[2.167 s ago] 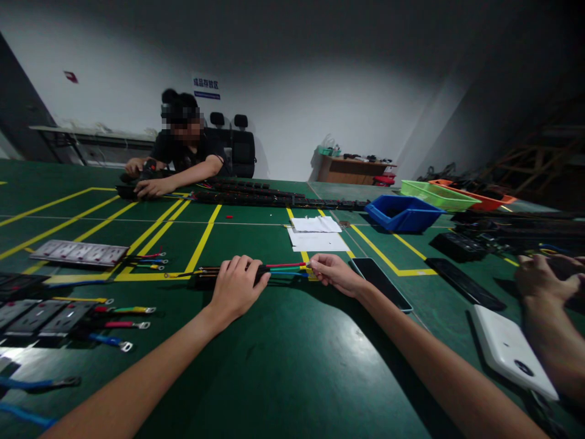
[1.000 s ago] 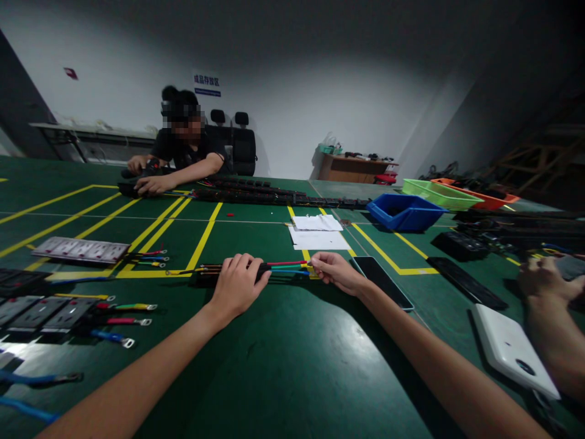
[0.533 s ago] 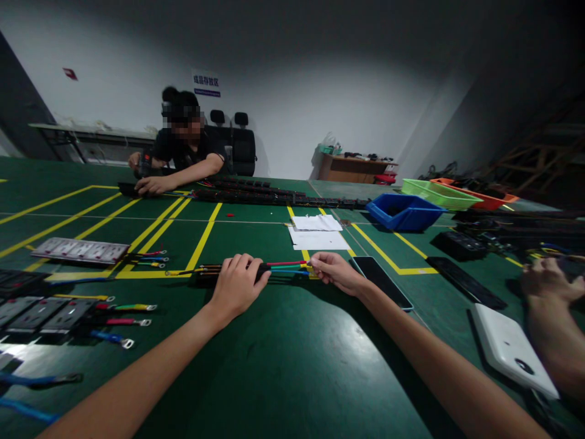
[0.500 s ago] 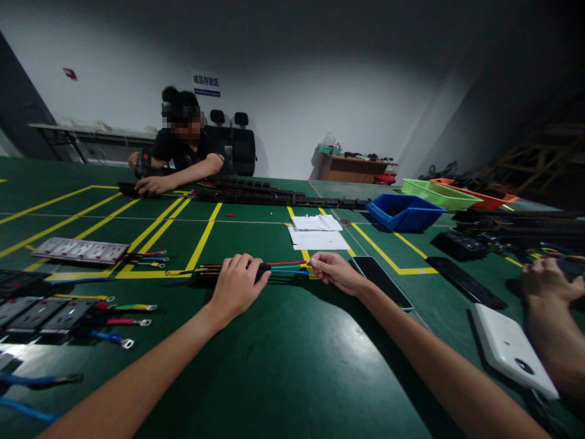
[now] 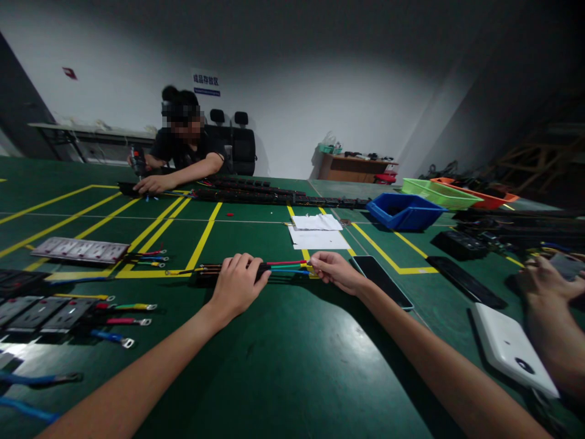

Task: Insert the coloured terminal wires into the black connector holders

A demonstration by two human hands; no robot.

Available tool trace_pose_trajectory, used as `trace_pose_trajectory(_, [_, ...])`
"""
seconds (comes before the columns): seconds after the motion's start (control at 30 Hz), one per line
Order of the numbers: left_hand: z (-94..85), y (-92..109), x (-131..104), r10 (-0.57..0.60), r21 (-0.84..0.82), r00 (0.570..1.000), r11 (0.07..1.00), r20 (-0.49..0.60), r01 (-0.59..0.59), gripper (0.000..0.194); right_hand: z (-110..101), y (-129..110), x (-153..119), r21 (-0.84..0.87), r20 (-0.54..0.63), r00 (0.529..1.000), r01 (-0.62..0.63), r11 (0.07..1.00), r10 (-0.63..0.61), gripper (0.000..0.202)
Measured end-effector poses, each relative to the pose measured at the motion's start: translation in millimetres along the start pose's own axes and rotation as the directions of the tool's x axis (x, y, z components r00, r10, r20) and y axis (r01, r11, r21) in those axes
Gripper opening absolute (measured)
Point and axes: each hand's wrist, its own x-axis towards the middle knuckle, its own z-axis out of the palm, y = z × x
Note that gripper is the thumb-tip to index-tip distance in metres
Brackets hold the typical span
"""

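Note:
My left hand [image 5: 240, 283] lies closed over a dark, narrow wired piece [image 5: 205, 277], mostly hidden under the palm. Red, green and blue wires [image 5: 287, 266] run out of it to the right, above the green table. At their far end, the thumb and fingertips of my right hand [image 5: 336, 270] pinch the tip of the red wire, by a yellow end. The blue wire passes just below those fingertips. Thin wires with ring terminals [image 5: 171, 272] stick out on the left side of the piece.
Socket strips [image 5: 82, 250] with ring-ended leads lie at left. White papers [image 5: 319, 231], a phone [image 5: 382, 282], a blue bin [image 5: 406, 211] and a white device [image 5: 514, 349] are ahead and right. Across the table a co-worker [image 5: 187, 146] holds a power drill [image 5: 137, 161]; another person's hand [image 5: 551, 277] is at right.
My hands and the wires have barely moved. The co-worker's drill has been lifted and stands more upright. At far right, the other person's hand has shifted slightly with a grey object.

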Motion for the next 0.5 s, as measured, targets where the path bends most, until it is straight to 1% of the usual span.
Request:
trace_pose_trajectory(0.3, [-1.2, 1.3, 0.4, -0.001, 0.028, 1.000, 1.000, 0.002, 0.001, 0.040, -1.8, 3.3, 1.5, -0.001, -0.003, 1.000, -0.004, 1.000, 0.004, 0.043])
trace_pose_trajectory(0.5, [-2.1, 1.4, -0.2, -0.007, 0.013, 1.000, 1.000, 0.011, 0.007, 0.041, -3.1, 4.8, 2.2, -0.005, 0.003, 1.000, 0.003, 1.000, -0.003, 0.041])
